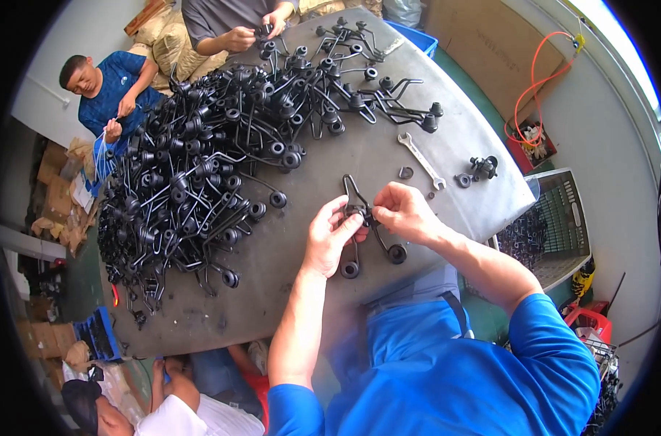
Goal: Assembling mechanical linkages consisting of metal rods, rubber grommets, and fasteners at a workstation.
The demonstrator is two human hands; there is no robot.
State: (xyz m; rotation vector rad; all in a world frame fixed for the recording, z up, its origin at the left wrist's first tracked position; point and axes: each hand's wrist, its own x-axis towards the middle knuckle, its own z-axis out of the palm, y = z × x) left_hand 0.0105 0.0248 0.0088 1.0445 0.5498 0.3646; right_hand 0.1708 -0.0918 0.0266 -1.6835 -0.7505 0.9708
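Between my hands is a black bent-wire part (351,183), narrow at its far end, with two round black rollers at its near ends. My left hand (330,234) is closed on its middle, the thumb pressing there. My right hand (403,212) pinches at the same middle from the right; whatever is in its fingertips is too small to make out. Beyond my right hand lie an open-ended wrench (422,161), a small black ring (405,173) and a black roller fitting (484,167) with a washer (462,180) beside it.
A big heap of similar black wire parts (199,167) covers the table's left and far side. Two people work across the table, another sits at the lower left. A grey crate (574,218) of small dark parts stands right of the table. An orange hose (538,80) hangs by the wall.
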